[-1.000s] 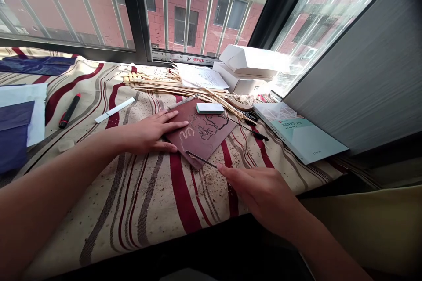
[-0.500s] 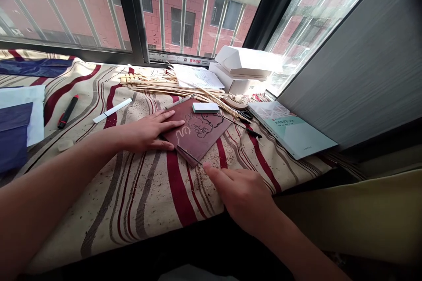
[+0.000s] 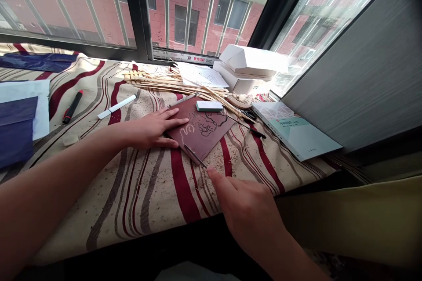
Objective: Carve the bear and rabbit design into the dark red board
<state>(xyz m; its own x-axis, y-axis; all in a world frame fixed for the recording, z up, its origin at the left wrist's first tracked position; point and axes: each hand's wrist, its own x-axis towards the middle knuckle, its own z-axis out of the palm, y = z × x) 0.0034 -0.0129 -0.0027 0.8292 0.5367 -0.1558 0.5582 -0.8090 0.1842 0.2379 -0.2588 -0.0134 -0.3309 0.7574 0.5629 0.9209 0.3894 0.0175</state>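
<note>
A dark red board (image 3: 211, 134) with a carved animal outline and a "5" lies on the striped cloth (image 3: 145, 189). My left hand (image 3: 151, 129) lies flat and open on the board's left edge, fingers stretched out. My right hand (image 3: 247, 206) is near the table's front edge, seen from the back, fingers drawn together. It pinches the end of a thin metal carving tool (image 3: 195, 156), whose tip rests at the board's near corner. A green and white block (image 3: 209, 106) sits on the board's far edge.
Wood shavings litter the cloth. A red and black marker (image 3: 72, 106) and a white strip (image 3: 116, 107) lie to the left, blue paper (image 3: 16, 127) at far left. Bamboo strips (image 3: 171, 83), white boxes (image 3: 250, 66) and a teal booklet (image 3: 296, 129) line the back and right under the window.
My right hand has drawn left and toward me with the tool; the tool's tip has slid from the board's near edge to its near corner. My left hand has stayed put.
</note>
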